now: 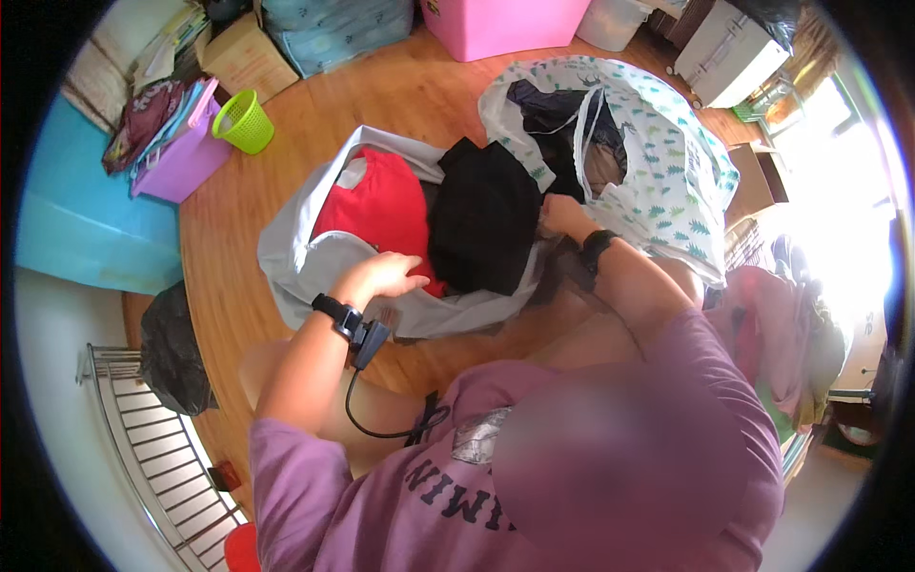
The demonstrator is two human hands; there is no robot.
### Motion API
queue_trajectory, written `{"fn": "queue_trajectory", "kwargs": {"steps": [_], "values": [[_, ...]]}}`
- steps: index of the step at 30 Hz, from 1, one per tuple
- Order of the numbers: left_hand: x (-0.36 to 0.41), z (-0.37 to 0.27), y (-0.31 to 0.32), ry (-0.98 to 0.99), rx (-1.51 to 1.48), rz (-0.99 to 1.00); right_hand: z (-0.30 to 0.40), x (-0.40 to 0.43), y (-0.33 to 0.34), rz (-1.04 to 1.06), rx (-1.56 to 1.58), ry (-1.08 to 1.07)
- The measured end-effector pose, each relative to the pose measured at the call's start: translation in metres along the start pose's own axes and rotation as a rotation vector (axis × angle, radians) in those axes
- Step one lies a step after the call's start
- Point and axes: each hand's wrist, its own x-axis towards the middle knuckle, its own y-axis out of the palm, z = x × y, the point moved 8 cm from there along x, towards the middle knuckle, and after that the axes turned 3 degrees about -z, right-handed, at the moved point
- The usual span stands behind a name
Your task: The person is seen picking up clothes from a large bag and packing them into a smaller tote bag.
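A light grey fabric bag (343, 264) lies wide-mouthed on the wooden floor before me. Inside it, a folded red garment (382, 196) rests at the left, and a folded black garment (486, 214) sits to its right, overlapping the bag's far rim. My left hand (389, 274) is over the near rim, fingers apart, at the lower edge of the red garment. At the right edge of the black garment is my right hand (562, 216), its fingers curled and partly hidden, so its hold is unclear. Beside it stands a white tree-print bag (665, 164) with dark clothing (550, 107) inside.
A lime plastic basket (245, 129), a purple bin (182, 161) and a cardboard box (250, 61) stand at the far left. Behind are a pink bin (500, 25) and a white suitcase (729, 53). Piled clothes (779, 322) lie right; a metal railing (157, 443) runs left.
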Motion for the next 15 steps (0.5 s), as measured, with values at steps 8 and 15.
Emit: {"fn": "queue_trajectory", "kwargs": {"steps": [8, 15], "values": [[0.007, -0.028, -0.015, 0.084, -0.144, -0.205, 0.021, -0.018, -0.005, -0.369, -0.289, -0.191], [0.102, -0.098, -0.047, 0.344, 0.127, -0.45, 0.025, -0.002, -0.06, -0.394, 0.092, -0.33]]}}
